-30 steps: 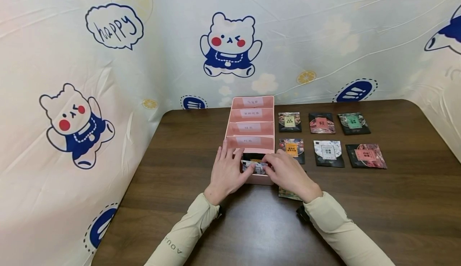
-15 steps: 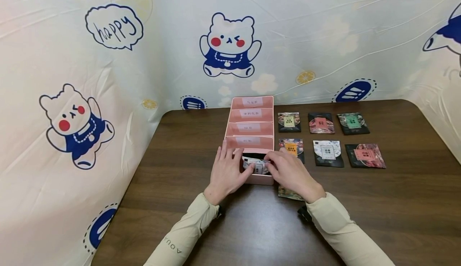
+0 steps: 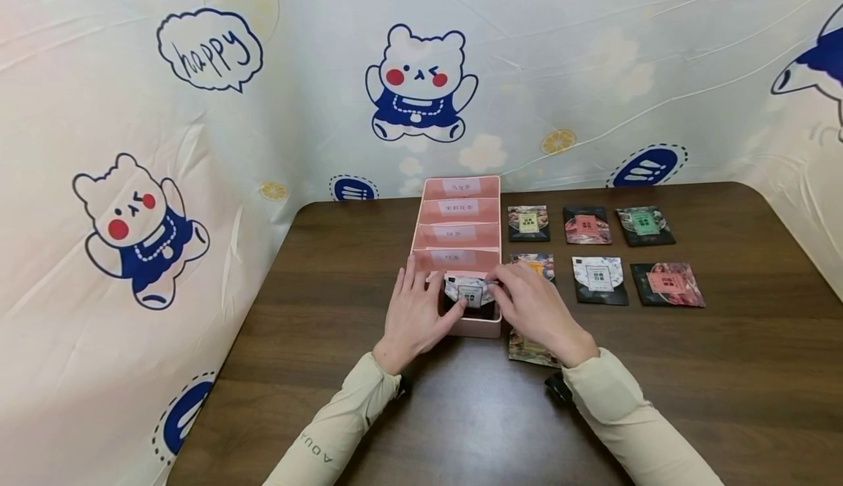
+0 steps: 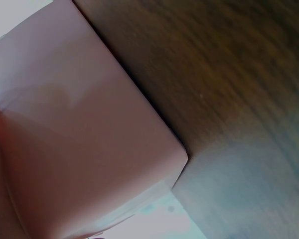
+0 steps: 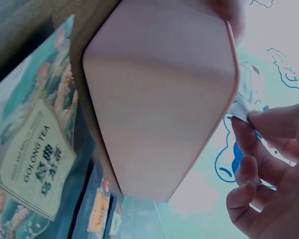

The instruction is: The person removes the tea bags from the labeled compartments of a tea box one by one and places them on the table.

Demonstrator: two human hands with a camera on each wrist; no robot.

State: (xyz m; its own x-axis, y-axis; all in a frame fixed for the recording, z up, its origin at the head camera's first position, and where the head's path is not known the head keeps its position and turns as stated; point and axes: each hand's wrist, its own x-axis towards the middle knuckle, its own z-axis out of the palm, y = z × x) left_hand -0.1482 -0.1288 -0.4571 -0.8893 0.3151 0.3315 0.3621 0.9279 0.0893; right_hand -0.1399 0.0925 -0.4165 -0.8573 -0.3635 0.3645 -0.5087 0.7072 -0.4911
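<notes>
A pink box [image 3: 476, 330] with labelled compartments stands on the table. In its front compartment is a tea sachet [image 3: 469, 284] with a white marbled top and black lower part, standing tilted. My right hand [image 3: 536, 309] pinches the sachet's right edge between thumb and fingers; the right wrist view shows this pinch over the rim. My left hand [image 3: 418, 310] rests along the box's left side, fingers mostly straight, its thumb over the front of the sachet. In the left wrist view the box wall [image 4: 89, 124] fills much of the frame.
To the right lie several flat tea sachets in rows, among them a white one [image 3: 599, 279], a green-labelled one [image 3: 645, 225] and a red-labelled one [image 3: 668, 284]. An oolong tea sachet [image 5: 37, 149] lies beside the box, partly under my right hand in the head view. A printed curtain [image 3: 514, 105] hangs behind.
The white-topped sachet has risen and swung back within the front compartment, now showing its black lower part. My right hand has shifted slightly right with it. The left hand has stayed put.
</notes>
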